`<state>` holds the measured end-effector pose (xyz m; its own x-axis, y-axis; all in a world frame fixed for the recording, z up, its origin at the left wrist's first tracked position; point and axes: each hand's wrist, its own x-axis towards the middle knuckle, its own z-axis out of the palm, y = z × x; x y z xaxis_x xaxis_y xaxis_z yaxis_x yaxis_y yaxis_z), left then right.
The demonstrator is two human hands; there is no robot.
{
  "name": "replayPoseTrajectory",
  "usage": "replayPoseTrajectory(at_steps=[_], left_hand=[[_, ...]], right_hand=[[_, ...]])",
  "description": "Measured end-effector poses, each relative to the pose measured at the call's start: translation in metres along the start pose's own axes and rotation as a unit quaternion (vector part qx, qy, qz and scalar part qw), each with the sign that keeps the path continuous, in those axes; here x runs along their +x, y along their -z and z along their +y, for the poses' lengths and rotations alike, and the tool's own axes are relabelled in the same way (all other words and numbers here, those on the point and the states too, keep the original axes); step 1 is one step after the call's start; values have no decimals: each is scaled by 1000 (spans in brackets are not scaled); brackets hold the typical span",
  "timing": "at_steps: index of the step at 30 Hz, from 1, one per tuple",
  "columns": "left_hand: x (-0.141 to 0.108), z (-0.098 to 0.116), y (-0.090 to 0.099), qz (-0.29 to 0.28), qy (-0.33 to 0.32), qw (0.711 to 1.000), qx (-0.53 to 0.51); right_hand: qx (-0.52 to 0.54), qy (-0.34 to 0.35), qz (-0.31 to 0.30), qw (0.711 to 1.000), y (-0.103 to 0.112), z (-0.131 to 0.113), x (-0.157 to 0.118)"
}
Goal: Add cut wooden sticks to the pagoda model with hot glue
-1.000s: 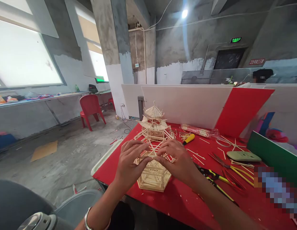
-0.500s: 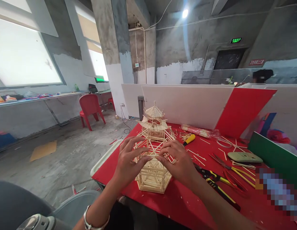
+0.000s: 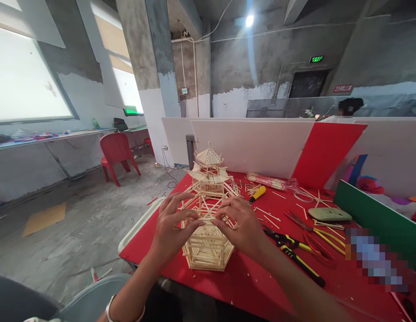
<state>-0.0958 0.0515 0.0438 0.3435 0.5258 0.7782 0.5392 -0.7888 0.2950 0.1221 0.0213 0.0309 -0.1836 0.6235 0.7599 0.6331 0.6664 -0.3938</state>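
**Two hands met at the crossbar of a stick-built frame**

From the head camera, the outlook had swung to the right over the last half second, so the red chair (image 3: 116, 147) and everything on the red table (image 3: 241, 281) sat farther left in view. The hands kept to the same spot on the work. Compared with a second before, the left hand's outer fingers had drawn back a little, while its thumb and forefinger stayed put.

The hexagonal frame (image 3: 207, 256) was made of pale, thin wooden sticks, laid in close parallel rows at the bottom and more openly towards the top. It stood at the near edge of the table, in front of the person. Behind it rose a tiered tower (image 3: 210, 157) of the same sticks, with flared eaves and a conical roof; whether the two were joined could not be told.

The frame sat flat and level, squat in build, with one side facing the person. A thin crossbar (image 3: 207, 219) at its upper near edge ran left to right. The tower's long axis was upright, its spire pointing at the ceiling.

The left hand (image 3: 172, 226) had thumb and forefinger pinched on the crossbar, the other fingers loosely curved. The right hand (image 3: 239, 223) mirrored it, pinching just beside. Whether the crossbar was loose or fixed could not be made out.

To the right lay black-and-yellow cutters (image 3: 303, 267) and a grey-green case (image 3: 329, 214).
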Motion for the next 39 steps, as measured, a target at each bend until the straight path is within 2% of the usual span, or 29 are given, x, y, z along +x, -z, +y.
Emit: replayPoseTrajectory(at_steps=[15,39], left_hand=[[4,-3,-1,-9,-5,1000,2],[0,-2,2,-15,2,1000,-5]], right_hand=[[-4,-8,-21,1000,5,-3,3],[11,15,-14,1000,1,-1,-1]])
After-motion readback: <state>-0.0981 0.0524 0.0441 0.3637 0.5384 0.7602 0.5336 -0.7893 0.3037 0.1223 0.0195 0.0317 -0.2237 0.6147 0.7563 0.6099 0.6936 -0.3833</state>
